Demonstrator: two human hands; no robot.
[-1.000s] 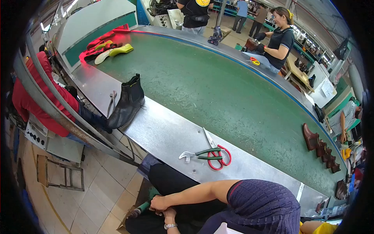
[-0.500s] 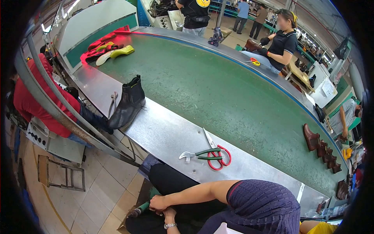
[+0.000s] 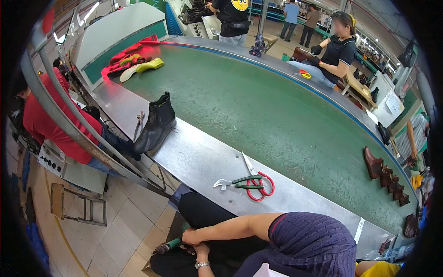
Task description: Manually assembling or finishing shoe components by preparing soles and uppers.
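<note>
Low in the view, beside the table edge and over my black-clad legs, my right hand (image 3: 190, 237) is closed at the end of a green cylindrical tool (image 3: 173, 243) with a darker tip. My left hand (image 3: 201, 251), with a metal watch on its wrist, is curled just below the right one. Its fingers are partly hidden, and what it grips is unclear. On the metal table edge (image 3: 194, 157) lie green-handled pincers (image 3: 240, 183) across red-handled scissors (image 3: 261, 185). Further left stands a black ankle boot (image 3: 158, 124) beside metal pliers (image 3: 139, 124).
A green conveyor belt (image 3: 258, 115) runs past the metal edge, carrying brown boots (image 3: 374, 162) at right and yellow and red pieces (image 3: 150, 65) at far left. Across it a co-worker (image 3: 340, 51) handles a brown boot. A person in red (image 3: 60, 124) works at left, behind curved metal bars (image 3: 78, 124).
The view has turned slightly, so the boot, belt and surroundings sit a little further right. Both my hands stay together at the green tool, nearly unchanged.
</note>
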